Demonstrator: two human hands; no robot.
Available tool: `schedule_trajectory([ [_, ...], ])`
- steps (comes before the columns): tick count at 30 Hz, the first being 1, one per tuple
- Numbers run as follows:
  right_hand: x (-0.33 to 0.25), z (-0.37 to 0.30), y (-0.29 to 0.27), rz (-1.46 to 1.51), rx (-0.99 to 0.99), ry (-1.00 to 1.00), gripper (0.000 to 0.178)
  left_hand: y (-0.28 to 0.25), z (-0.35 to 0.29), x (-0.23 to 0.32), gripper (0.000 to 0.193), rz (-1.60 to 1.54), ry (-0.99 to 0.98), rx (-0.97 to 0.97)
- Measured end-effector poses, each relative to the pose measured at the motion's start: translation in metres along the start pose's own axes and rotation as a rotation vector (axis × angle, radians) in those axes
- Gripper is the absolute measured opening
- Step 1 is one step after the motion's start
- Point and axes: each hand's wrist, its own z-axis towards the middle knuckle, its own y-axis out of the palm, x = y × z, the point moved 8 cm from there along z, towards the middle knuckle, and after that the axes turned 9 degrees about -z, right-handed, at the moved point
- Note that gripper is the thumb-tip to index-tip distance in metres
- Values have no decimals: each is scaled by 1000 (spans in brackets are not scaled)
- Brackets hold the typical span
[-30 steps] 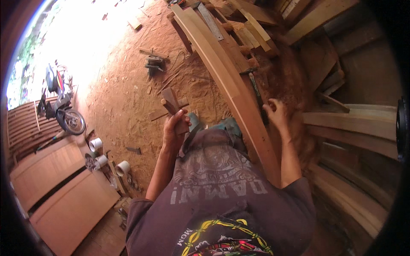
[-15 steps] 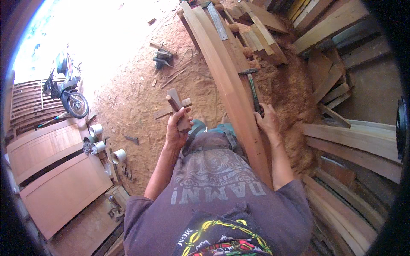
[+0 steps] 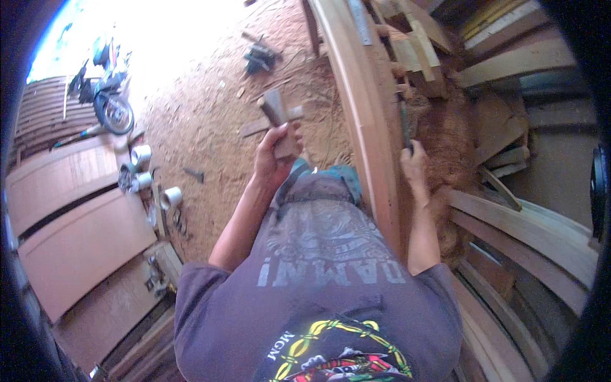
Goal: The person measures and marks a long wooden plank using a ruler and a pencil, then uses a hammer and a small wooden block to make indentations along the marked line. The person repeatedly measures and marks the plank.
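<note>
My left hand [image 3: 278,149] is closed around a wooden hand plane [image 3: 287,148], held up in front of my waist. A crossbar sticks out to both sides of it, and a flat greyish blade and a brown wooden piece rise from its top. On the right, my right hand [image 3: 414,164] grips a hammer [image 3: 405,125] by its dark green handle, head pointing away from me; the head is blurred. Between my hands a long wooden beam [image 3: 368,127] runs away from me, just left of the hammer. Plane and beam are apart.
A metal ruler [image 3: 360,22] lies at the beam's far end. Wood offcuts [image 3: 417,54] and stacked boards [image 3: 522,232] fill the right. A power tool [image 3: 259,58] sits on the dusty ground. Left are white cans [image 3: 170,197], wooden panels [image 3: 83,248] and a motorbike [image 3: 111,102].
The view has shifted, so the beam sits further right. Both hands appear higher and further right, the plane and hammer still in them. The hammer now looks blurred and stands further off the beam.
</note>
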Motion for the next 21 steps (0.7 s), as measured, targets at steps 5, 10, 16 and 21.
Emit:
schedule_trajectory([
  [5, -5, -13, -8, 633, -96, 517, 35, 10, 8, 8, 37, -7, 107, 45],
  [10, -90, -45, -61, 812, 35, 249, 32, 3, 15, 4, 38, -81, 93, 103],
  [16, -141, -51, -61, 788, -37, 154, 27, -1, 23, 0, 39, -52, 74, 95],
  [21, -151, -61, -56, 705, -44, 202, 18, -11, 20, 6, 40, 107, 127, 141],
])
